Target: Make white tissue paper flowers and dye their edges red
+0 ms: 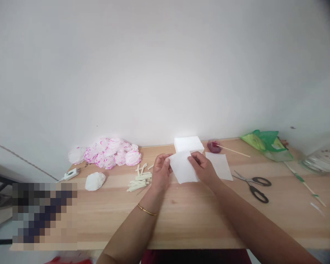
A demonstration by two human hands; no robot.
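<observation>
Between my two hands a white paper sheet [183, 170] is held up over the table. My left hand [161, 170] pinches its left edge between thumb and fingers. On the opposite side, my right hand [202, 165] grips the upper right part of the same sheet. Behind them stands a stack of white paper [188, 143] near the wall. Another white sheet [220, 167] lies flat, just right of my right hand. Close to my left hand is a pile of pale short sticks [140, 179].
Pink-edged white paper flowers [112, 152] are heaped at the back left, with a plain white one [95, 181] in front. Rightward are scissors [253, 183], a dark red dish [213, 146] with a thin stick, a green bag [268, 145], a green-banded stick [305, 185] and a glass jar [320, 159].
</observation>
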